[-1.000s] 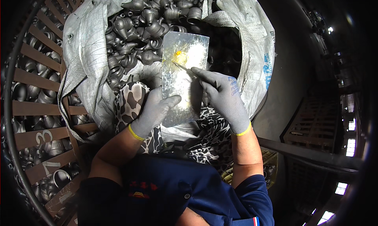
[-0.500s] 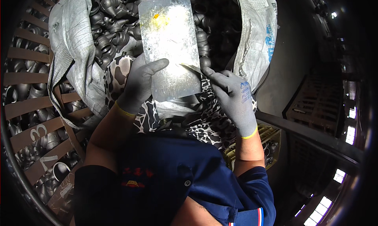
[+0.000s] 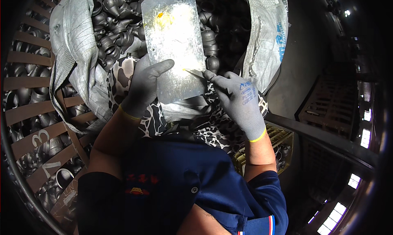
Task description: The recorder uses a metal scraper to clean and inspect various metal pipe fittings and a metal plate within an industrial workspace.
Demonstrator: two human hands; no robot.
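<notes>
In my gloved left hand [image 3: 148, 80] is the left edge of a flat grey metal plate [image 3: 174, 42], with the thumb across its face and the fingers hidden behind. The plate is held up over my lap, brightly lit, with a yellow-orange smear near its top left. My gloved right hand [image 3: 235, 91] pinches a thin, narrow blade [image 3: 195, 73], a knife or scraper. Its tip, yellowish at the end, lies at the plate's lower middle and appears to touch it.
Behind the plate, a large white woven sack [image 3: 266, 34] holds many dark metal pipe fittings [image 3: 116, 7]. More fittings fill a slatted brown metal bin [image 3: 30, 143] on the left. A yellow crate [image 3: 286, 147] stands right of my lap, beside a dark metal bar [image 3: 323, 138].
My right hand has shifted slightly left with the blade, whose tip sits a little further left and lower on the plate. The plate has moved very slightly left and up.
</notes>
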